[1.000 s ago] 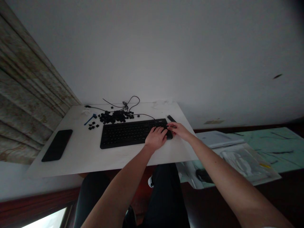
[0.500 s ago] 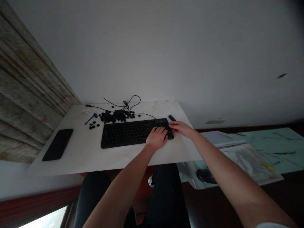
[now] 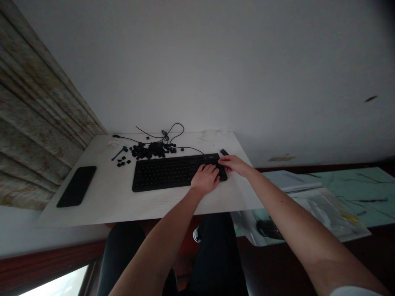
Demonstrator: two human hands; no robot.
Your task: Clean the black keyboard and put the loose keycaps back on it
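Note:
A black keyboard (image 3: 163,174) lies on the white table, most of its key field dotted with small bare spots. My left hand (image 3: 205,179) rests flat over the keyboard's right part, fingers stretched out and covering the keys beneath. At the upper right corner of the keyboard, my right hand (image 3: 233,164) has thumb and fingertips pinched together; what is between them is too small to tell. Behind the keyboard lies a loose pile of black keycaps (image 3: 151,150). Just beyond my right hand is a small dark stick-like object (image 3: 224,152), partly hidden by it.
A black phone (image 3: 77,186) lies at the table's left. A blue slender tool (image 3: 119,153) sits beside the keycaps. The keyboard's cable (image 3: 166,135) is bundled near the wall. Right of the table (image 3: 154,205), plastic bags (image 3: 321,209) cover a lower green surface (image 3: 367,185).
My right hand has shifted slightly up along the keyboard's right end, its fingers still pinched. My left hand stays on the keyboard. The whole view has moved a little.

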